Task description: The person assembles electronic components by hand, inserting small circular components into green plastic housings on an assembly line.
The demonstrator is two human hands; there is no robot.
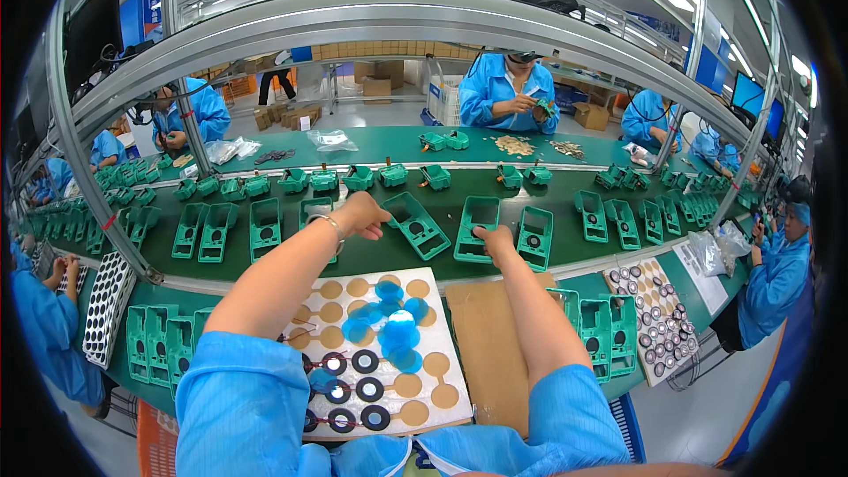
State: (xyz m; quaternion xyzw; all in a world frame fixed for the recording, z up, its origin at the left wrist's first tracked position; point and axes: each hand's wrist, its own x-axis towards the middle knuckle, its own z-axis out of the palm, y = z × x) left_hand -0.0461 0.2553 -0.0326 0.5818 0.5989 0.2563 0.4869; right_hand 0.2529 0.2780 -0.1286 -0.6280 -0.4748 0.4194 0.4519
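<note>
My left hand [360, 215] reaches to the belt, its fingers closed at the upper left corner of a green plastic housing [420, 234], which lies slanted. A second green plastic housing [478, 213] is pinched along its right side by my right hand [495, 242], with the thumb over the inside. Another green housing [535, 234] lies just right of that hand. Below my arms, a white foam tray [431, 287] bears round black speakers [369, 389], tan discs [439, 365] and loose translucent blue discs [399, 332].
Rows of green housings [216, 231] line the dark green belt [371, 258]. Brown cardboard [488, 344] lies right of the tray; another tray of speakers [655, 318] is farther right. A metal frame beam [397, 13] crosses overhead. Co-workers in blue sit opposite [508, 97] and at both sides.
</note>
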